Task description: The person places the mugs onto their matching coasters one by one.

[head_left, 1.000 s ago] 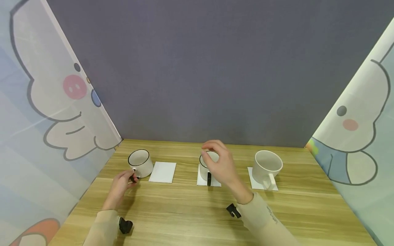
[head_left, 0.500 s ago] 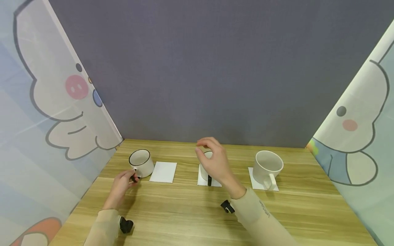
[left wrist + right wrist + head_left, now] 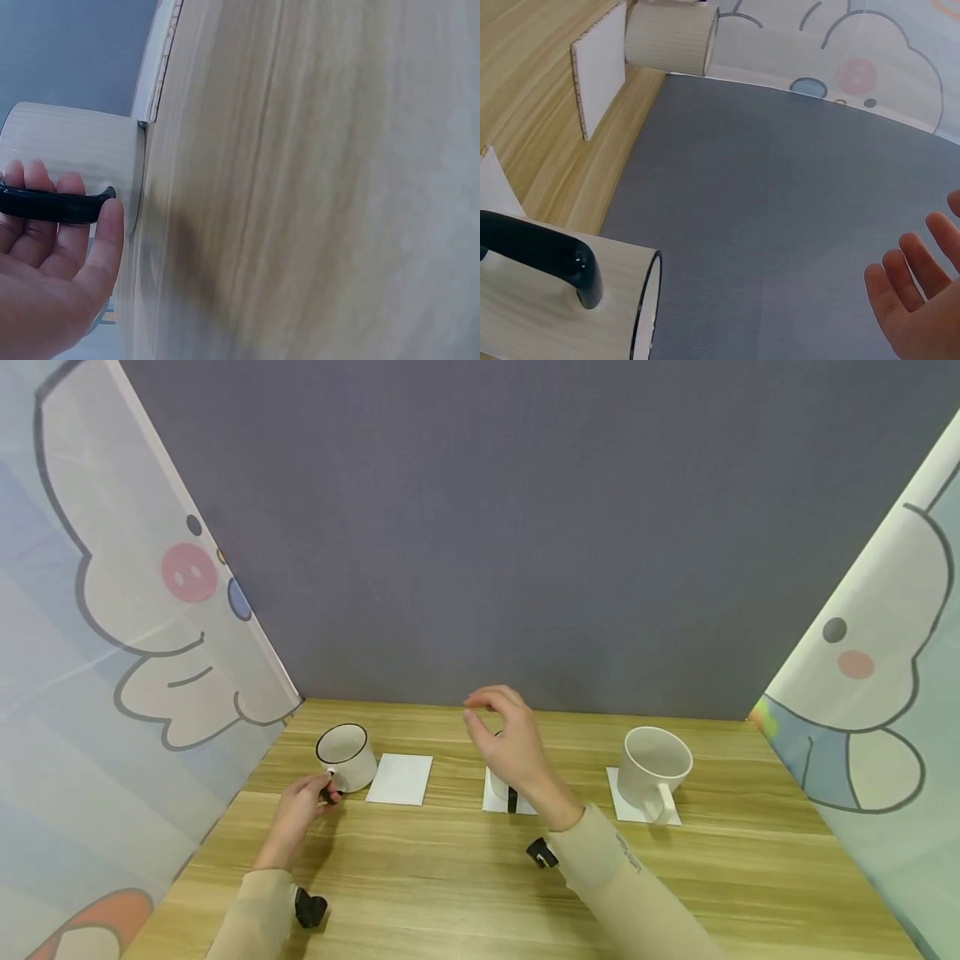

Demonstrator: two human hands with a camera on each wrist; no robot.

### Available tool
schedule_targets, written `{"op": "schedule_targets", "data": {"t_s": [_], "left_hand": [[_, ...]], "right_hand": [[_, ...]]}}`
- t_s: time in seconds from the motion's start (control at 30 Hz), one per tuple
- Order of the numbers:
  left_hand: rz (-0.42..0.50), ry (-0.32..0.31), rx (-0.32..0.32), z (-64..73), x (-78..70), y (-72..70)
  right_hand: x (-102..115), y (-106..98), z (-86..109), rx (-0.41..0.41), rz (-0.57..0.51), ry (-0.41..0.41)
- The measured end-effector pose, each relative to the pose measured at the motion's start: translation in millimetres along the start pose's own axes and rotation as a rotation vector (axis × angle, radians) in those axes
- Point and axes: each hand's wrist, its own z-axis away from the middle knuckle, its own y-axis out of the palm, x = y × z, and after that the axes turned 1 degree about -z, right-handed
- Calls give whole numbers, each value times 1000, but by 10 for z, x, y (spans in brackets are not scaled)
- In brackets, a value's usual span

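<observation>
At the left of the table a white mug (image 3: 356,770) with a black rim and black handle stands upright. My left hand (image 3: 295,810) holds its handle (image 3: 52,205), with fingers behind it in the left wrist view. A second black-handled mug (image 3: 497,785) stands on the middle white coaster (image 3: 527,806); my right hand (image 3: 512,747) is raised over it and hides most of it from the head view. The right hand's fingers are loosely curved with nothing between them. In the right wrist view this mug (image 3: 525,307) and the hand (image 3: 922,307) are apart.
A bare white coaster (image 3: 401,779) lies just right of the left mug. A larger plain white mug (image 3: 643,781) stands on the right coaster (image 3: 672,817). A grey panel (image 3: 480,527) closes the table's back, with cartoon-printed sheets (image 3: 150,635) at both sides.
My right hand has moved left and slightly up over the middle mug. My left hand stays at the left mug's handle, and the mugs remain in place.
</observation>
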Motion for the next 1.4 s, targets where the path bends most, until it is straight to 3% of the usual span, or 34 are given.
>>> {"op": "schedule_targets", "data": {"t_s": [0.53,1.4], "left_hand": [[4,-32,7,-20,1,-14],[-42,-9,9,-9,2,-11]], "right_hand": [[-101,249,-75,80,9,50],[-223,460,-109,160,94,149]]}}
